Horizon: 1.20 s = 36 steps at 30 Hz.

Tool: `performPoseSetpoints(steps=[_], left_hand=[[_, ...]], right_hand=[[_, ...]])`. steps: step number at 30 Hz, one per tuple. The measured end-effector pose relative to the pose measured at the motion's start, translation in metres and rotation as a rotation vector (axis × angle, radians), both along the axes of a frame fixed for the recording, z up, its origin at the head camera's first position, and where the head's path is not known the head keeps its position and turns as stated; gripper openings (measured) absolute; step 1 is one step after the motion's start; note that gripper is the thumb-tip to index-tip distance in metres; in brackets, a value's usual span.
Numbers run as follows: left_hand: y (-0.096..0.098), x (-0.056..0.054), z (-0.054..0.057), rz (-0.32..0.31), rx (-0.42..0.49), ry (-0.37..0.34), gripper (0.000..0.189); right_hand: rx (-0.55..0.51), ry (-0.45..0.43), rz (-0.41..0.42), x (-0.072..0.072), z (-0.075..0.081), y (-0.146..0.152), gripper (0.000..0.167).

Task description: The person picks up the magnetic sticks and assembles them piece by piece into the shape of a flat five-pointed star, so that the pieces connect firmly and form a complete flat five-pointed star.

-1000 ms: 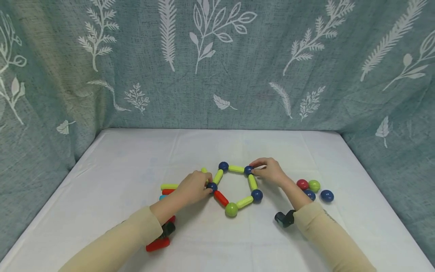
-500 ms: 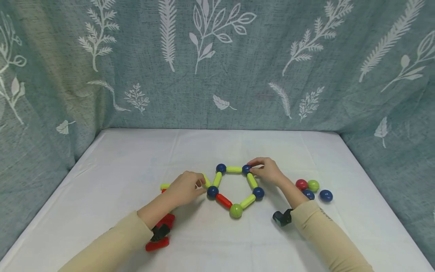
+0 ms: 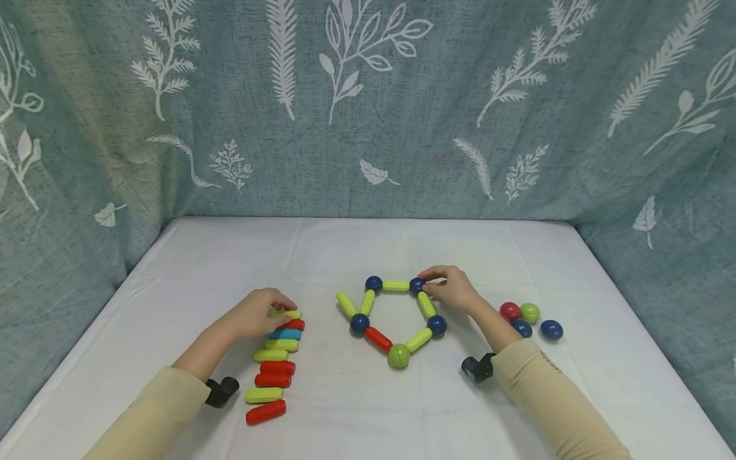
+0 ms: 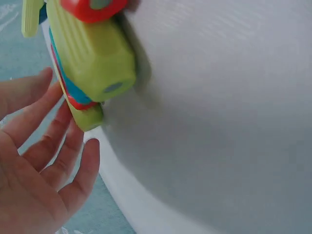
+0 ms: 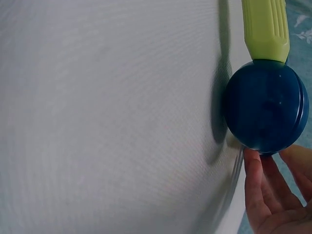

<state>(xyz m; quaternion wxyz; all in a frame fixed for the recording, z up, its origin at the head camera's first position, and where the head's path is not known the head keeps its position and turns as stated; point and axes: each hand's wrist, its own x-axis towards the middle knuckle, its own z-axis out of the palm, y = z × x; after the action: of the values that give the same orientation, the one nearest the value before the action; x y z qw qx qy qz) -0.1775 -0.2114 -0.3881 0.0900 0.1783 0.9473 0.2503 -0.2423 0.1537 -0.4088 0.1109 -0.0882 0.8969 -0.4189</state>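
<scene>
My left hand (image 3: pixel 252 314) is at the far end of a row of magnetic rods, its fingers over a yellow-green rod (image 3: pixel 292 314). In the left wrist view its fingers are spread loosely, with fingertips right at the row's far end. My right hand (image 3: pixel 455 289) pinches a blue ball (image 3: pixel 416 285) between thumb and fingers. That ball is the far right corner of a five-sided ring of balls and rods. The ring has a red rod (image 3: pixel 379 339), a green ball (image 3: pixel 399 356) at the near corner, and a yellow-green rod (image 3: pixel 346 304) sticking out from the left blue ball (image 3: pixel 360 324).
Nearer in the row lie a light blue rod (image 3: pixel 284 334) and several red and yellow-green ones. Right of my right forearm sit a red ball (image 3: pixel 509 311), a green ball (image 3: pixel 530 313) and two blue balls (image 3: pixel 552 329). A patterned curtain (image 3: pixel 368 128) hangs behind the white-covered table (image 3: pixel 356 409).
My left hand has left the ring's left blue ball, where a rod now sticks out, and has moved left to the row of rods. The ring shifted slightly; my right hand stays on its ball.
</scene>
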Motion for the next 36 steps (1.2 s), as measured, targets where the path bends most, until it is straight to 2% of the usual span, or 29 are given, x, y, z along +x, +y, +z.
performPoseSetpoints(steps=[8,11,16,19,24,29,36], left_hand=[[-0.005,-0.005,-0.008,0.001,0.01,-0.025,0.018],[-0.005,-0.007,-0.007,-0.019,0.001,-0.025,0.017],[0.003,-0.015,0.001,0.003,0.003,-0.023,0.018],[0.013,-0.025,0.008,0.009,0.009,0.003,0.018],[0.034,-0.045,0.014,-0.042,0.011,0.051,0.018],[0.06,-0.06,0.015,-0.07,0.009,0.022,0.018],[0.088,-0.067,0.012,-0.08,0.011,-0.031,0.018]], right_hand=[[-0.017,-0.009,0.002,0.0,-0.001,0.0,0.026],[-0.026,-0.017,-0.001,0.0,-0.001,0.0,0.026],[-0.03,-0.019,0.001,0.001,-0.001,0.0,0.026],[-0.034,-0.021,-0.001,0.001,-0.001,0.0,0.026],[-0.04,-0.029,-0.01,0.0,-0.001,0.0,0.026],[-0.04,-0.033,-0.018,0.0,-0.001,0.0,0.026],[-0.045,-0.032,-0.021,0.0,-0.002,-0.001,0.026]])
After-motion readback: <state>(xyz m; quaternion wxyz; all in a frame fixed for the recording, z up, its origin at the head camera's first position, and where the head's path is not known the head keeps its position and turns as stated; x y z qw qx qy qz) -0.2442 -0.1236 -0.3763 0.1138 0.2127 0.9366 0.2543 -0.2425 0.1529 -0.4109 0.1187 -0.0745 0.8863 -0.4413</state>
